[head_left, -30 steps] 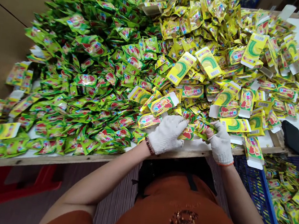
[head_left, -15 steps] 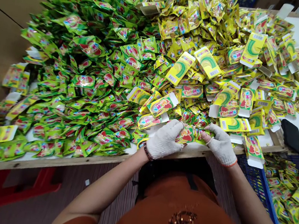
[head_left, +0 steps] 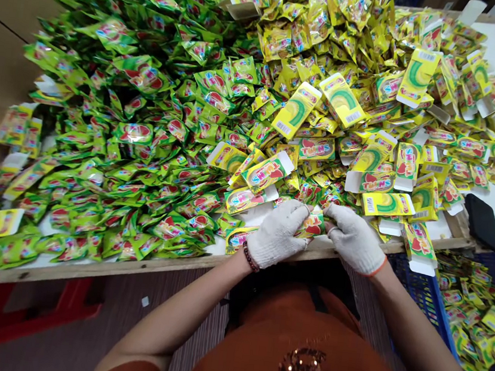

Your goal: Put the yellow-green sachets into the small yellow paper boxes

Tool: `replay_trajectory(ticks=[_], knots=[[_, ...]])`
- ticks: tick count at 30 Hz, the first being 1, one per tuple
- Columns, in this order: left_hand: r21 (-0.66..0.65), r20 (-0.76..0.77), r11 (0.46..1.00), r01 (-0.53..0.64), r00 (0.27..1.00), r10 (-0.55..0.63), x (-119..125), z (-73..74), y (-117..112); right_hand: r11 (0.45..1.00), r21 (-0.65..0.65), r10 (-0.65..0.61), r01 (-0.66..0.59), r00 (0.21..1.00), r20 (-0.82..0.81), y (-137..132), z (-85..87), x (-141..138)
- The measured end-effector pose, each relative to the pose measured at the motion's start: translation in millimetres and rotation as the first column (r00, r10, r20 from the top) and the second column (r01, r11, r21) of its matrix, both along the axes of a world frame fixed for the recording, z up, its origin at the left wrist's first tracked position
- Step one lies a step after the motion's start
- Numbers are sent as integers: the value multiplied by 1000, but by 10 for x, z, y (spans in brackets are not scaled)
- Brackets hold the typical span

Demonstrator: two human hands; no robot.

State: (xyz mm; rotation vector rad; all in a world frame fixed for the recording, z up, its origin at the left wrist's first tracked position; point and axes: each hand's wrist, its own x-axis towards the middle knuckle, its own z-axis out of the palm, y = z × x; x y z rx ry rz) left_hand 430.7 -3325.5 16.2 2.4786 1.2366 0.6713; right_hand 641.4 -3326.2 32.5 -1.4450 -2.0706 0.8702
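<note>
Just above the table's front edge, both of my hands, in white fingerless-tip gloves, meet at a small yellow, green and red printed candy box (head_left: 314, 223). My left hand (head_left: 278, 235) is closed around the box's left part and covers much of it. My right hand (head_left: 355, 241) is closed at the box's right end, its thumb and fingers pressed against it; that end is largely hidden. Close by lie more printed cartons, such as an open-flapped box (head_left: 267, 173) and a yellow box (head_left: 387, 204). Green candy packets (head_left: 188, 226) are heaped to the left.
Yellow packets (head_left: 317, 22) are piled at the back. A black phone (head_left: 483, 223) lies at the table's right front edge. Below it stands a blue crate (head_left: 446, 318) with filled packs (head_left: 483, 323). A red stool (head_left: 66, 301) is under the table's left side.
My right hand has moved left, up against the box's end. The green packet it held beside the box no longer shows. The view has shifted slightly.
</note>
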Motion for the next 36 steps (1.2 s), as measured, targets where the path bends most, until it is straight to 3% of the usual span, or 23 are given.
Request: replay_trajectory(ticks=[2, 4, 7, 9, 12, 14, 19, 21, 22, 24, 26, 28, 31, 33, 36], knots=[[36, 3, 999, -12, 1000, 12, 10, -38, -23, 984, -176, -21, 2, 994, -103, -10, -10, 44], [72, -10, 997, 12, 1000, -11, 20, -72, -46, 963, -266, -90, 51, 986, -137, -14, -14, 85], [109, -29, 993, 43, 999, -40, 44, -105, -93, 975, -177, -149, 133, 986, -79, -34, 19, 60], [108, -47, 994, 32, 999, -27, 48, -109, -131, 963, -242, -143, 117, 985, -92, -59, 69, 3], [88, -69, 996, -26, 997, 32, 6, -83, -178, 829, -558, -177, 26, 960, -217, -107, 137, -60], [87, -73, 994, -64, 995, 70, -45, -55, -194, 735, -675, -204, -63, 929, -309, -143, 144, -81], [40, -156, 999, -16, 988, 22, -182, -11, -216, 610, -693, -41, -384, 858, -512, -227, 42, -180], [-9, -205, 1000, 0, 979, -2, -248, -2, -239, 590, -697, -9, -408, 860, -510, -226, 3, -210], [-31, -234, 1000, -7, 972, 0, -283, 5, -253, 608, -700, -7, -375, 879, -476, -209, -12, -210], [-58, -307, 997, -43, 952, 23, -352, 27, -280, 731, -642, -18, -231, 934, -357, -132, -37, -175], [-56, -348, 996, -76, 936, 51, -394, 66, -289, 901, -430, -50, -52, 974, -223, 6, -57, -114], [-31, -339, 996, -85, 938, 70, -382, 116, -256, 988, -140, -79, 64, 992, -101, 188, -70, -77], [-1, -336, 994, -111, 936, 105, -242, 186, -81, 985, 155, -92, 79, 993, 80, 457, -76, -163], [10, -395, 987, -160, 906, 151, -93, 206, 116, 979, 197, -93, 49, 970, 224, 576, -81, -310], [49, -501, 965, -260, 829, 248, 107, 173, 439, 988, 153, -102, 35, 885, 454, 642, -109, -516]])
